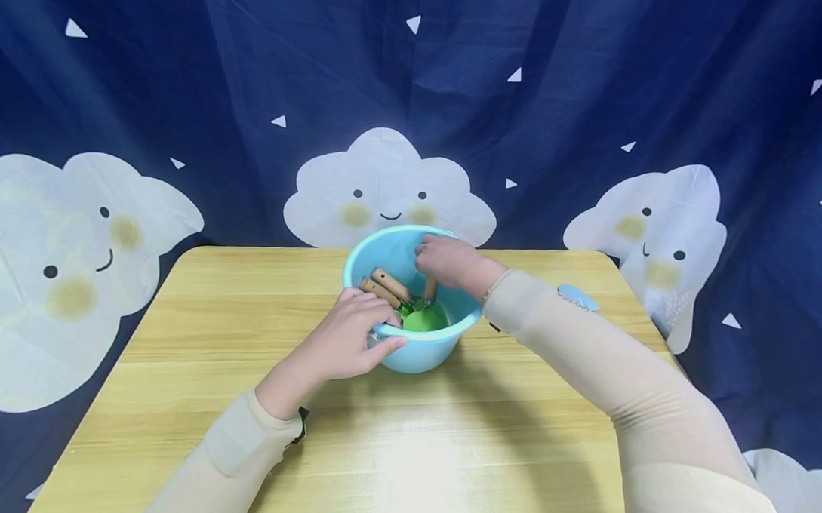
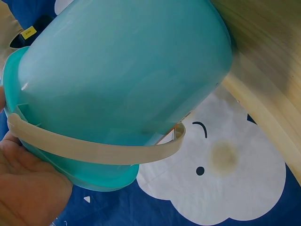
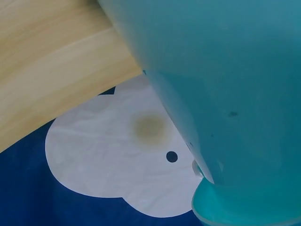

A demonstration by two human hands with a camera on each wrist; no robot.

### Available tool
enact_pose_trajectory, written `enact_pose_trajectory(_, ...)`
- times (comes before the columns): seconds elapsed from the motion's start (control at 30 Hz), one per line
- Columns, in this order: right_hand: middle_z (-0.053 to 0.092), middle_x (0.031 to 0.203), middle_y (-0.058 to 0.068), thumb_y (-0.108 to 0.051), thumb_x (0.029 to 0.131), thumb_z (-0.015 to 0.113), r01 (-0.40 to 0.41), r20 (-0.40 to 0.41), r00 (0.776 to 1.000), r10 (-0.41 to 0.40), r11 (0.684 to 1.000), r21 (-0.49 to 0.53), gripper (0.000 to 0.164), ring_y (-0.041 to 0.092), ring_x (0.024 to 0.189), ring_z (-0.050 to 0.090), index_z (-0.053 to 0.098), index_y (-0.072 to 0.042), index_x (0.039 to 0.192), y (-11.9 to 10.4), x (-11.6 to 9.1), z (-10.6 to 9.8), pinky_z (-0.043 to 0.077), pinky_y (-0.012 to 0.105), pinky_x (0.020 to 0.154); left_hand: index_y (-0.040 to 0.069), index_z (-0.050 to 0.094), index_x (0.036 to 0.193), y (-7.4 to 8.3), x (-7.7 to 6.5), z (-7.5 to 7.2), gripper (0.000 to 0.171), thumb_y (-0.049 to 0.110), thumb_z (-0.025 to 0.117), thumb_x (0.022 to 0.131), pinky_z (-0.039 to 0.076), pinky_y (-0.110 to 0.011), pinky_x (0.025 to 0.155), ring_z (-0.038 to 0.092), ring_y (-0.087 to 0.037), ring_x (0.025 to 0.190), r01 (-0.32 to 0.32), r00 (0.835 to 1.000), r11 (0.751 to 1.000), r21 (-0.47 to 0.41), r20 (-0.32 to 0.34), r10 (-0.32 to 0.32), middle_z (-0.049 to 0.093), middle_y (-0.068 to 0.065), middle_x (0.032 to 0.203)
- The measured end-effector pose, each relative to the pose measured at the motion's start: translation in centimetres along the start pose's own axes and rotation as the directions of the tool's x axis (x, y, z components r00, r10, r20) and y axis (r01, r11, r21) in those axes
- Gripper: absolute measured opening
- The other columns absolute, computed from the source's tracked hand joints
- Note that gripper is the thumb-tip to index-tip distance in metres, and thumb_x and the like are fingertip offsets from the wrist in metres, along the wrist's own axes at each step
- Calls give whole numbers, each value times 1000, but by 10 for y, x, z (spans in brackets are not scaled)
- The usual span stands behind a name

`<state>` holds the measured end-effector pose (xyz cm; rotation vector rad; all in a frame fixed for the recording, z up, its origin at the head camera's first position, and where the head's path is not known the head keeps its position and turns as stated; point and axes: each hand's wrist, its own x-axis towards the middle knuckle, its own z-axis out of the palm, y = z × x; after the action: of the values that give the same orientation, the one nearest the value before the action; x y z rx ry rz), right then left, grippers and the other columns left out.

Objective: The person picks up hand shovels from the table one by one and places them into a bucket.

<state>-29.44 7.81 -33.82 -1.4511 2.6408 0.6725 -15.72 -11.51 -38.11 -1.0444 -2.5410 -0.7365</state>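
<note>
A light blue plastic bucket (image 1: 417, 356) stands on the table, its mouth facing me. My left hand (image 1: 336, 337) grips its near left rim, thumb outside and fingers over the edge. Inside the bucket, my right hand (image 1: 451, 261) holds the upper end of a wooden-handled garden tool with a rounded green blade (image 1: 425, 320). Two more wooden handles (image 1: 391, 283) lean against the left inner wall; their lower ends are partly hidden. In the left wrist view, a beige carrying handle (image 2: 94, 151) hangs along the bucket's outside. Only the bucket's wall (image 3: 225, 94) fills the right wrist view's right side.
A small flat blue piece (image 1: 577, 297) lies on the wooden table (image 1: 218, 318) at the right, beyond my right forearm. Behind the table's far edge hangs a dark blue curtain (image 1: 248, 47) with white clouds.
</note>
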Motion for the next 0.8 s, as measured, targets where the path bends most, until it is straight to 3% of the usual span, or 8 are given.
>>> enact_pose_trajectory(0.2,60,90,1,-42,81,78,-26,15,1000,25,998,60,31,20,86,45,75,-13,92,-1,-1,0,41,33,83,20,65,88,1,0,-1,19,38,69,92,34,-38,88,56,-8,86,-4,1000,1000,-4,1,4,62,12,85)
enact_pose_trajectory(0.37,61,92,2,-43,79,79,-27,7,1000,27,996,89,34,21,87,45,76,-12,94,-2,-2,-3,41,33,84,20,65,88,2,1,-1,19,38,69,92,34,-39,89,56,-9,87,-5,1000,1000,1,5,5,62,11,86)
enact_pose_trajectory(0.63,62,99,4,-37,84,78,-25,22,1000,22,993,115,35,20,90,47,76,-11,107,-2,-6,-8,42,33,86,19,65,89,1,1,-1,19,37,69,92,34,-39,89,56,-9,87,-2,1000,1000,2,3,2,62,11,87)
enact_pose_trajectory(0.8,63,104,6,-30,85,78,-29,-12,999,31,988,151,33,21,96,53,76,-10,110,-3,-13,-16,45,33,90,19,65,89,1,1,0,19,38,69,92,34,-39,88,56,-9,86,-3,1000,1000,-1,0,3,62,11,86)
